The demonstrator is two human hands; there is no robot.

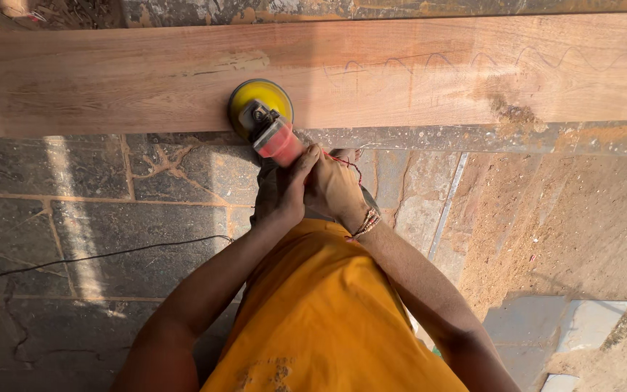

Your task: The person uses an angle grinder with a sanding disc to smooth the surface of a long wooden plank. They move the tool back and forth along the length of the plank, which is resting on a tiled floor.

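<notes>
Disc sander [266, 120], yellow pad flat on the wooden plank's [110, 76] near edge, left hand [282, 194] and right hand [334, 187] both clenched around its body; best kept level, lightly pressed.

1. I count one long wooden plank [400, 72] lying across the top of my view.
2. One angle grinder [273, 131] with a red body, and on it one round yellow sanding disc [259, 94] set against the plank's near edge.
3. Two hands on the grinder: one left hand [284, 192] and one right hand [335, 185].
4. One beaded bracelet [366, 223] on the right wrist, and one red thread [346, 163] across that hand.
5. One black cable [96, 255] trailing over the stone floor [74, 181].
6. One wavy pencil line [473, 58] drawn on the plank.
7. One orange garment [321, 312] on the person.
8. One spread of sawdust [567, 210] on the floor at right.
</notes>
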